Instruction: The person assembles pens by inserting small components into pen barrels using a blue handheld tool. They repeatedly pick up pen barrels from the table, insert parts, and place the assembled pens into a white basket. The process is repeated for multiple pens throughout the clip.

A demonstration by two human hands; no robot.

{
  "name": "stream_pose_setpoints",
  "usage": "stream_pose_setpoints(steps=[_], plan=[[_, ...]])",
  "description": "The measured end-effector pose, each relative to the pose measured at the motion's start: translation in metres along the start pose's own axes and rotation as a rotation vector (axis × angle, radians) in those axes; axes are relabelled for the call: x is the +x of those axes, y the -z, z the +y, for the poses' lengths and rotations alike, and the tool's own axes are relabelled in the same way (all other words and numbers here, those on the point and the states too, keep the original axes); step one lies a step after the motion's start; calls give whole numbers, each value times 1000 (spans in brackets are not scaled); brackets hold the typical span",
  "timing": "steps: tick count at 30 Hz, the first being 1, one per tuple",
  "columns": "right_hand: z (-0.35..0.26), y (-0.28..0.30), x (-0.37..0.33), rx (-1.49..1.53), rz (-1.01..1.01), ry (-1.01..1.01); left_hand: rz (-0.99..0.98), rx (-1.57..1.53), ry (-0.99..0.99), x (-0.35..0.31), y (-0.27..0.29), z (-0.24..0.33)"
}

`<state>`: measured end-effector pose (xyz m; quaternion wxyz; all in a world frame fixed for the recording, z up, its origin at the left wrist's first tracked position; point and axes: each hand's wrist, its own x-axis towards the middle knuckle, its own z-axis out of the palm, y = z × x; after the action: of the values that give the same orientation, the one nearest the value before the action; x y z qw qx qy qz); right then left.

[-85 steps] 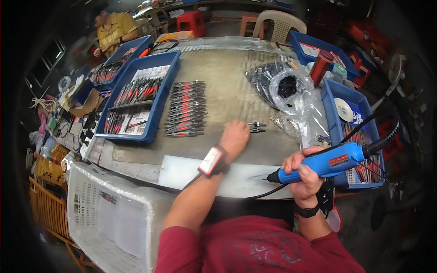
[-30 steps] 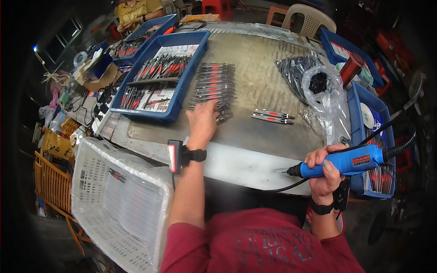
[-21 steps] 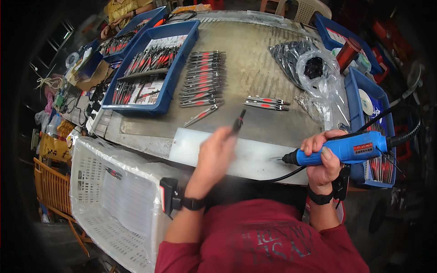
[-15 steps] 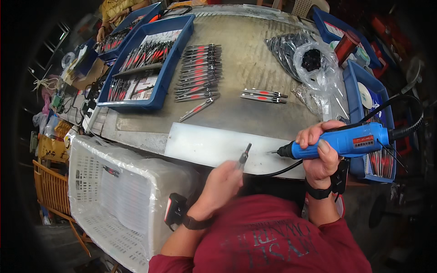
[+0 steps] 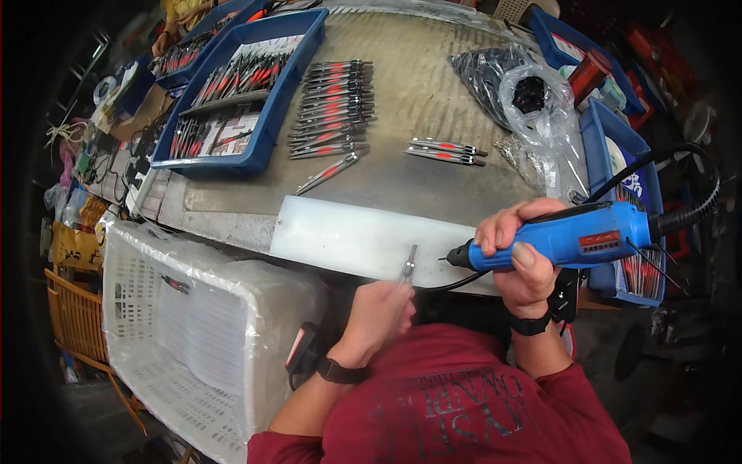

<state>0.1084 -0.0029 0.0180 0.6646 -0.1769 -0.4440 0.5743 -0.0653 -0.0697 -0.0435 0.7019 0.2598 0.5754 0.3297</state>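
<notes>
Grips a blue power driver [image 5: 576, 238] firmly in the right hand [image 5: 522, 267]; holds a slim grey piece [image 5: 410, 261] in the closed, slightly blurred left hand [image 5: 379, 315], with the tip rising over the near edge of a white board [image 5: 340, 236]. Points the bit [image 5: 446, 259] toward the piece, close but apart.

Could skid off if brought in askew, with only a light grip to steady the piece. Might nick the left hand for the same reason, given the narrow gap. Could drop the piece toward the white crate [image 5: 256, 340] if held loosely, snag on the black cord [image 5: 459, 283], or jolt the skewed piece [image 5: 327, 172] into the neat row [image 5: 332, 110] with a careless sweep.

Bears a red label [image 5: 600, 243] with small pale print on the driver, too fine to read surely. Shows inverted dark lettering [image 5: 464, 406] across the dark red shirt [image 5: 533, 433], partly legible, plus white characters on a blue sheet [image 5: 634, 183] in the right-side tray [image 5: 597, 143].
</notes>
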Motion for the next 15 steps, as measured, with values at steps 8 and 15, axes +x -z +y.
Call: stream_pose_setpoints(steps=[8,15], plan=[[10,-14,1,-14,-75,-62,-41,-95,16,2,0,-2],[17,-20,2,-90,-131,-110,-41,-84,0,0,-1,1]])
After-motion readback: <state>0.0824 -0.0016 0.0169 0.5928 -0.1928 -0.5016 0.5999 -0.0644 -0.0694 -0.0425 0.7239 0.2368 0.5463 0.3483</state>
